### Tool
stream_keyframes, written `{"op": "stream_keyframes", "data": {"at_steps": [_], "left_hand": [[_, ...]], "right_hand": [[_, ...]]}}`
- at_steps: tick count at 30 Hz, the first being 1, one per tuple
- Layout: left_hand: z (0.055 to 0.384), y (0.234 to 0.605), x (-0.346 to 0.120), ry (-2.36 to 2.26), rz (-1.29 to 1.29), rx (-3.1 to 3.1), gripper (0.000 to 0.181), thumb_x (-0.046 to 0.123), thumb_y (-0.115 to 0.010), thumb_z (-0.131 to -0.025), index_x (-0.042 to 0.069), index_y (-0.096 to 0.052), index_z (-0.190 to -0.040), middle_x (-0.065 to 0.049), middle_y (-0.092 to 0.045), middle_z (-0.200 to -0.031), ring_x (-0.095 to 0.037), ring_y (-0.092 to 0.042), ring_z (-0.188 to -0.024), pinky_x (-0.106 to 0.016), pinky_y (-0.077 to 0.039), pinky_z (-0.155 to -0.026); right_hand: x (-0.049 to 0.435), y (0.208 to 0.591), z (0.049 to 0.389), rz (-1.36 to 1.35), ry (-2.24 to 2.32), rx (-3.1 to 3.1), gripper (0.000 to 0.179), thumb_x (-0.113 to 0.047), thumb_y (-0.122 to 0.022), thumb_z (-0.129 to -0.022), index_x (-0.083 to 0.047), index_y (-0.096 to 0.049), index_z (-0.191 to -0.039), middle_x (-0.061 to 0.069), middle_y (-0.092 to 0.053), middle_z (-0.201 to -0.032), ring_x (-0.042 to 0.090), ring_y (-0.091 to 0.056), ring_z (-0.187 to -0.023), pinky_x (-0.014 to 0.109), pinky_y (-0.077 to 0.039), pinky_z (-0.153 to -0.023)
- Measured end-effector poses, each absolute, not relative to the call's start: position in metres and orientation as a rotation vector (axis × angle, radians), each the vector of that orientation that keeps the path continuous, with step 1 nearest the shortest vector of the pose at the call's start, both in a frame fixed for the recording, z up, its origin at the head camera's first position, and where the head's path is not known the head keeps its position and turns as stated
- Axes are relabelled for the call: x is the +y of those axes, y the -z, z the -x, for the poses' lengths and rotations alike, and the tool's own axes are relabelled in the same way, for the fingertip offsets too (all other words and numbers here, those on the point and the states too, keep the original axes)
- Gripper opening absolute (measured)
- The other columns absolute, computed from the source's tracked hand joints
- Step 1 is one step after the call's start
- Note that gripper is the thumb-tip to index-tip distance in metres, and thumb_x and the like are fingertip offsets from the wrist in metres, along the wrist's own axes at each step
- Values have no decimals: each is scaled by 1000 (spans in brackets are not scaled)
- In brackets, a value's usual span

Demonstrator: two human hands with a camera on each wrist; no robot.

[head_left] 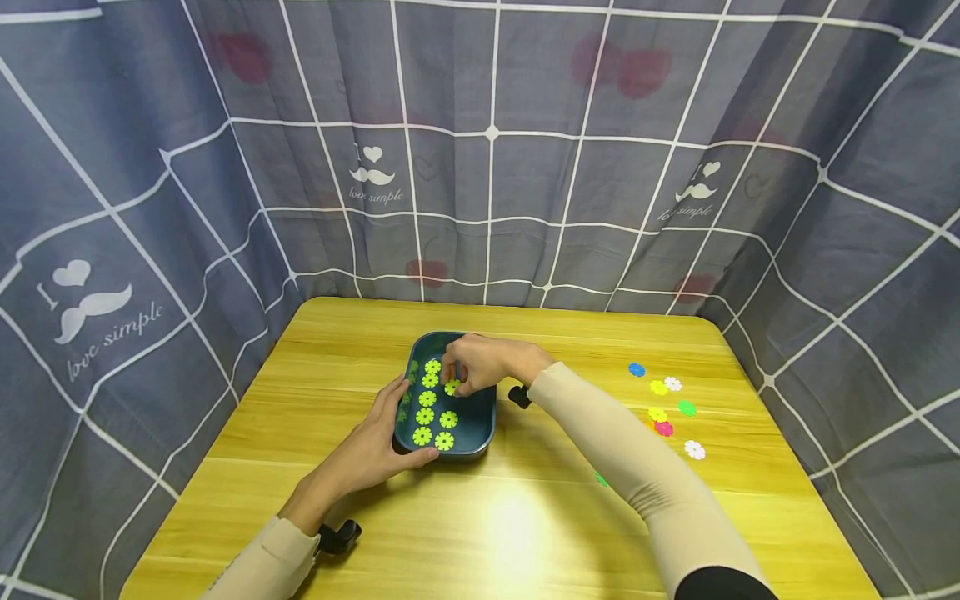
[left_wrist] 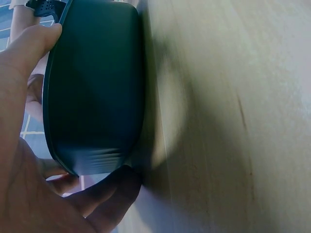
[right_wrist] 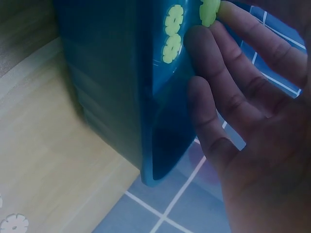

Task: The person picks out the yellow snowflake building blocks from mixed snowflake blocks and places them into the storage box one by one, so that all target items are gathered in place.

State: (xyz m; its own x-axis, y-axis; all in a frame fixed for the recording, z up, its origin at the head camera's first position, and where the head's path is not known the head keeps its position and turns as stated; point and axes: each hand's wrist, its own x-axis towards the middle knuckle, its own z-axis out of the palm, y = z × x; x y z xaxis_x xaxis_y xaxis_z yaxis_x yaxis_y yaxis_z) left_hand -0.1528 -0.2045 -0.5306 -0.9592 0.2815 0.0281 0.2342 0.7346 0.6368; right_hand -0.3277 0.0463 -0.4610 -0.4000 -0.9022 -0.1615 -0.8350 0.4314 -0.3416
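A dark teal rectangular tub [head_left: 476, 425] rests on the wooden table, with yellow-green flower-shaped discs [head_left: 427, 398] laid in rows inside it. My left hand [head_left: 363, 450] grips the tub at its near left corner. Its thumb lies on the near rim and its fingers reach along the left side; the left wrist view shows the tub's outer wall [left_wrist: 97, 87] between them. Over the tub's far right part, my right hand [head_left: 487, 360] reaches in with bent fingers. In the right wrist view it pinches one yellow-green flower disc [right_wrist: 209, 12] at the fingertips.
Loose flower discs lie scattered on the right of the table [head_left: 555, 517]: blue [head_left: 637, 369], white [head_left: 694, 450], green [head_left: 687, 408], pink [head_left: 663, 428] and yellow [head_left: 658, 387]. A green one [head_left: 602, 479] is partly hidden by the right forearm. Grey checked curtains [head_left: 450, 167] surround the table.
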Motion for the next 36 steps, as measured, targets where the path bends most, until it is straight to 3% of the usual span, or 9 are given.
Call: {"op": "stream_keyframes", "data": {"at_steps": [27,31,36], "left_hand": [[152,530,-205,-1057,-412,2848,133,71,-88,-96,9,-12,-187,-15,-9,-197,-54,-48,-167,-76,-49,-129],[152,534,-207,-1088,-447,2859,132,70,-88,-96,10,-13,-187,-15,-11,-196,-59,-51,-162,-80,-50,-123],[155,549,-211,-1072,-497,2915,129,71,-86,-98,14,-14,-188,-13,-13,-196,-58,-57,-157,-77,-57,-117]], "right_hand": [[52,469,329,1485,366,2400,28,-19,-85,-107,-14,-86,-135,4,-82,-125,12,-77,-98,29,-66,-92],[57,466,328,1494,384,2400,28,-20,-84,-109,-13,-86,-136,4,-83,-126,14,-77,-102,31,-65,-95],[66,463,325,1476,416,2426,25,-22,-82,-110,-15,-86,-134,2,-81,-128,16,-78,-108,32,-66,-99]]}}
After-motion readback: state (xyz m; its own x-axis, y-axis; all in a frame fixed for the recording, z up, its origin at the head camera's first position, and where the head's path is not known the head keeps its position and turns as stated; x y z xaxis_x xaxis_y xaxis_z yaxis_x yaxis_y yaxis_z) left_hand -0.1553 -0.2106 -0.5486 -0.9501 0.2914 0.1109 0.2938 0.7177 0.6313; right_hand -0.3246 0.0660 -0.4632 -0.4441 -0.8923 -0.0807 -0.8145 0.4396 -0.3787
